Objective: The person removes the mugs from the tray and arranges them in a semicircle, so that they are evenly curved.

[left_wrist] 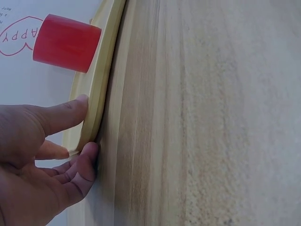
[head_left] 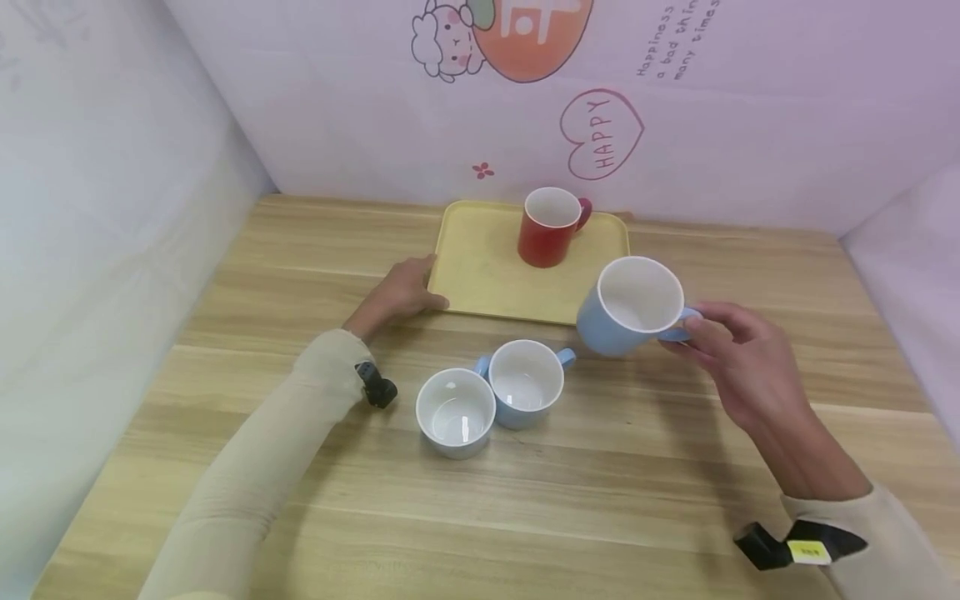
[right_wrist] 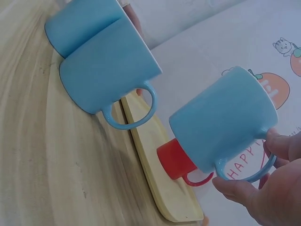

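Note:
My right hand pinches the handle of a light blue mug, holding it above the table by the tray's near right corner, slightly tilted, with its white inside showing in the head view. At the yellow tray's left end, my left hand grips the near corner, thumb on the near rim and fingers at the end. A red mug stands upright on the tray, its handle to the right. Two more light blue mugs, a left one and a right one, stand side by side in front of the tray.
The wooden table lies under everything. A white printed cloth rises behind the tray, close to its far edge, and pale cloth walls stand at the left and right sides.

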{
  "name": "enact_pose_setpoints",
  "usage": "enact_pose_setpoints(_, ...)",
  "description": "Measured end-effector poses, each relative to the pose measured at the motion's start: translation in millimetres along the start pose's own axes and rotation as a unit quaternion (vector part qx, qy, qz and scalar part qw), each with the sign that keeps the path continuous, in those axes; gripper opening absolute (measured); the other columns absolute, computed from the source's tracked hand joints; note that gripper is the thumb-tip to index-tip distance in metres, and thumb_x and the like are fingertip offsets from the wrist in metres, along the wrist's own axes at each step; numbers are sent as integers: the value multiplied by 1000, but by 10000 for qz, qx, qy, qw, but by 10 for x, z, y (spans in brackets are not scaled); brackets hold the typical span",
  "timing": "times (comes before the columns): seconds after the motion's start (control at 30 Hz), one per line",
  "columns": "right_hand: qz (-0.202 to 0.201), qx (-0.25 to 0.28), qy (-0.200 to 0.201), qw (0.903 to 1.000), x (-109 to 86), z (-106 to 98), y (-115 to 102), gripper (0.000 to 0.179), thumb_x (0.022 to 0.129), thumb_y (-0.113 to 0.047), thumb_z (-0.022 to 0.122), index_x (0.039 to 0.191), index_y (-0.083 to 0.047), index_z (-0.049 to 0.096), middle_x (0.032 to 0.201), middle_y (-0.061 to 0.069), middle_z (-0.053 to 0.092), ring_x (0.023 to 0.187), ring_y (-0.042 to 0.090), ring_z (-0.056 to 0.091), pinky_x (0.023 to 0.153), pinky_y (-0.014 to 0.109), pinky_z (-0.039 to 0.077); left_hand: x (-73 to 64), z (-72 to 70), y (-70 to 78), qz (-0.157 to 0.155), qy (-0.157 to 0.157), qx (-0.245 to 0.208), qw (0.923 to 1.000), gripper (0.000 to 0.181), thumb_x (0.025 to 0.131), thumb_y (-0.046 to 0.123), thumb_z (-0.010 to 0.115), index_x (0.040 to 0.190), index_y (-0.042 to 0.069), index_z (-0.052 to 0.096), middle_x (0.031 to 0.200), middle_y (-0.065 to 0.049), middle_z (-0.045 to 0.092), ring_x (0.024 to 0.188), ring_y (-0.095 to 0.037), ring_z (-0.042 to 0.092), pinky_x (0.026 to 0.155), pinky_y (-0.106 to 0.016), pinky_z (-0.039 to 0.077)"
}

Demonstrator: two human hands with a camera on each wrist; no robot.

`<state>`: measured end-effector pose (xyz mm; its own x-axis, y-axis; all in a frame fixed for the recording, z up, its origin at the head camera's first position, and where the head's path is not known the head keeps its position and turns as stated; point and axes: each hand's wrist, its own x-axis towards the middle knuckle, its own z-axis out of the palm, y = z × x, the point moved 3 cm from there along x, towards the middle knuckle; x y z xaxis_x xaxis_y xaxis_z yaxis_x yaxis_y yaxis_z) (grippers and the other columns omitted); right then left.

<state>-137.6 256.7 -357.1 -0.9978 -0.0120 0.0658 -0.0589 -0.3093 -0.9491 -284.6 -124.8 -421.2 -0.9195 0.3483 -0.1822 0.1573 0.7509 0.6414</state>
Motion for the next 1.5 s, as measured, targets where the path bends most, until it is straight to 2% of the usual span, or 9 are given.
enact_pose_setpoints(0.17, -28, -79, -87, 9999, -122, -43, 18, 20, 94, 15, 56, 108, 11, 70, 104, 13, 71, 96, 23, 70, 85, 40, 55, 13, 11, 2, -42, 13, -32, 10000, 42, 82, 9, 79, 117, 0, 57, 97, -14, 60, 89, -28, 54, 86, -39, 46)
enact_pose_setpoints(0.37, 37, 114, -255, 9996, -220, -79, 29, 23, 95, 17, 53, 108, 11, 70, 102, 14, 72, 94, 24, 72, 86, 40, 54, 20, 7, 0, -157, 11, -12, 9999, 43, 82, 8, 79, 119, -1, 57, 99, -15, 59, 90, -29, 53, 87, -40, 46)
enact_pose_setpoints(0.57, 59, -72, -294, 9995, -251, -95, 41, 23, 95, 16, 52, 109, 11, 70, 101, 14, 72, 94, 23, 72, 85, 40, 55, 15, 0, -6, -187, -30, 17, 9998, 44, 83, 8, 79, 120, -1, 57, 101, -15, 60, 92, -29, 53, 89, -41, 45)
enact_pose_setpoints(0.83, 119, -374, -398, 9984, -312, -138, 43, 23, 96, 15, 52, 110, 9, 70, 103, 11, 71, 95, 21, 70, 87, 38, 55, 28, 0, 19, -218, -55, -117, 9997, 55, 84, 8, 79, 132, -1, 53, 106, -16, 61, 94, -29, 54, 92, -41, 46)
enact_pose_setpoints(1.07, 79, 44, -781, 9969, -384, -194, 120, 32, 94, 23, 46, 112, 11, 69, 109, 11, 68, 95, 24, 70, 86, 39, 55, 53, 9, 2, -120, -82, 118, 9998, 59, 82, 10, 79, 133, -4, 52, 107, -19, 60, 96, -31, 53, 94, -42, 45)
enact_pose_setpoints(1.3, 95, 34, -1054, 9944, -427, -209, 192, 36, 93, 24, 46, 115, 8, 69, 114, 10, 67, 96, 23, 70, 86, 39, 56, 38, 3, 16, -141, -114, 101, 9998, 51, 83, 9, 79, 126, -3, 54, 104, -17, 59, 94, -30, 53, 92, -41, 45)
enact_pose_setpoints(1.5, 80, -330, -1241, 9917, -438, -188, 268, 36, 92, 25, 49, 112, 5, 71, 115, 8, 66, 98, 18, 68, 85, 36, 57, 39, 6, 16, -161, -174, 124, 9996, 56, 83, 9, 78, 130, -5, 51, 107, -19, 59, 96, -31, 52, 94, -42, 45)
